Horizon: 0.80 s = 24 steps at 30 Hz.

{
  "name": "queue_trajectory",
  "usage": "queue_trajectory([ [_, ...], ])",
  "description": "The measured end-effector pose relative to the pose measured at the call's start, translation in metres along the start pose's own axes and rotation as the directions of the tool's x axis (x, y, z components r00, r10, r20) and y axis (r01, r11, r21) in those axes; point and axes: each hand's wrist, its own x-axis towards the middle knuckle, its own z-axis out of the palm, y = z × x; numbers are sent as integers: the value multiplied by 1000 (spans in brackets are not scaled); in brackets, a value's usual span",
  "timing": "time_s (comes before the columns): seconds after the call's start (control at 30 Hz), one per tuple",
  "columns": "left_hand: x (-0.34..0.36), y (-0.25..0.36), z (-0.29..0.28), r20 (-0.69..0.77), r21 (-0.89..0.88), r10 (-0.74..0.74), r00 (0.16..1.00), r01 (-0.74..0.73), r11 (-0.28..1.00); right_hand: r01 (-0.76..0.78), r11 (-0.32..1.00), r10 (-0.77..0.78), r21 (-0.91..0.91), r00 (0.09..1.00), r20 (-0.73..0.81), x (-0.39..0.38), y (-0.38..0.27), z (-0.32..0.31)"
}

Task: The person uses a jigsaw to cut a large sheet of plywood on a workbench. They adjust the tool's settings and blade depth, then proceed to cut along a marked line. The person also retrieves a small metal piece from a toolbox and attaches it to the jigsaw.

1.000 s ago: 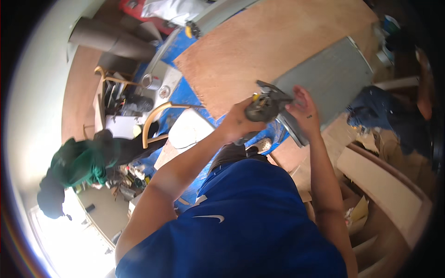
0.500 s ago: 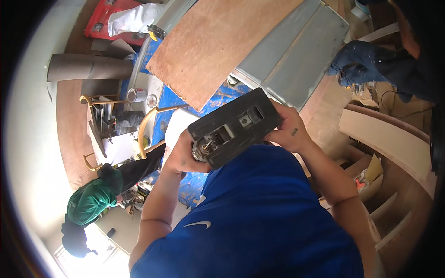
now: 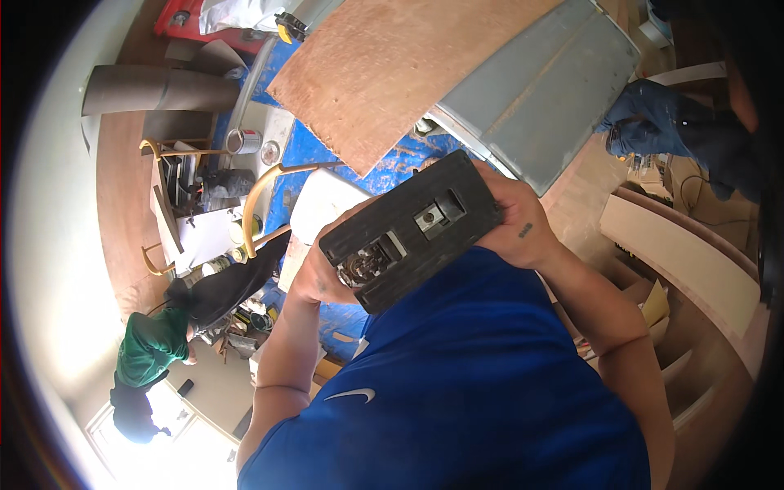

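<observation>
A black rectangular box-shaped device [image 3: 406, 222] is held up in front of my blue shirt, tilted with its right end higher and farther away. Two recesses show in its face. The left recess holds wiring and metal parts, and the right one has a small square metal piece. My left hand [image 3: 314, 273] is closed around the device's left end. The other end is gripped by my right hand [image 3: 518, 219], its fingers partly hidden behind the casing. What kind of device it is, I cannot tell.
Beyond the device lie a brown wood sheet [image 3: 384, 73] and a grey panel [image 3: 547, 90] over a blue covering. A chair with curved wooden arms [image 3: 253, 216] stands left. One person in green [image 3: 155, 343] bends at lower left; another's jeans [image 3: 645, 122] show at right.
The device has shifted slightly left and lower in view, with both hands still holding it. The surroundings have shifted slightly too. The person in green has moved a little.
</observation>
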Motion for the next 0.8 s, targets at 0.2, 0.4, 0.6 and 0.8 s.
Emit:
queue_trajectory([
  [0.2,-10,-31,-29,18,6,-36,999,36,999,-56,998,56,-35,998,-12,3,-6,4],
  [0.4,-1,-24,-29,-14,43,-104,995,104,994,-84,995,84,-46,996,-3,4,-1,4],
  [0.6,27,-29,-28,-9,-11,-3,1000,3,1000,-277,961,277,-7,961,8,10,0,3],
  [0.8,39,-66,-46,-164,-240,-148,975,106,965,-487,841,524,-234,842,130,21,44,-19],
])
